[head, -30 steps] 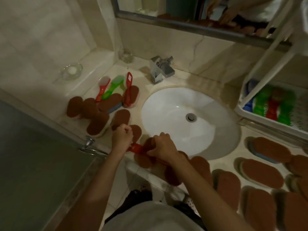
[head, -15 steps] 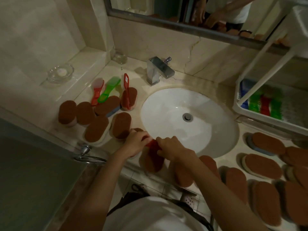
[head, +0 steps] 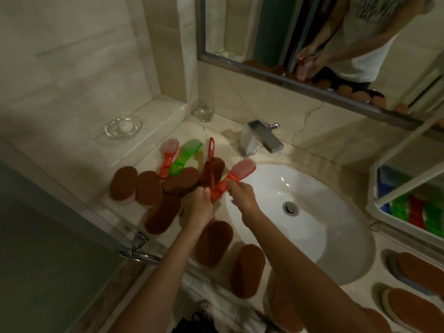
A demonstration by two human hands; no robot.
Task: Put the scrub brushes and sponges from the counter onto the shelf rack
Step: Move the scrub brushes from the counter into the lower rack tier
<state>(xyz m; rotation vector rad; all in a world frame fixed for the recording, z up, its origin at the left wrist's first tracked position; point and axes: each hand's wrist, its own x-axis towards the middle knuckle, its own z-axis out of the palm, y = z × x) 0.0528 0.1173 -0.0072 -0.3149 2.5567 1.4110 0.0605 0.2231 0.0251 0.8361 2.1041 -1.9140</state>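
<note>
Just left of the white oval sink basin [head: 312, 212], both hands hold one translucent red plastic scrub brush with a pale bristle head [head: 230, 180] above the beige marble table [head: 240, 140]. The left hand [head: 198, 204] has its fingers curled tight around the handle end, while the right hand [head: 241, 197] pinches the neck below the bristle head, which points up and away over the sink basin's left rim. Farther left of the basin lie a second red brush [head: 167, 156], a green translucent brush [head: 185, 156] and several brown oval sponges [head: 123, 183]. More brown sponges [head: 413, 267] lie to the basin's right. Beyond the basin's right rim stands a white shelf rack [head: 374, 188] holding blue, green and red brushes [head: 418, 212].
</note>
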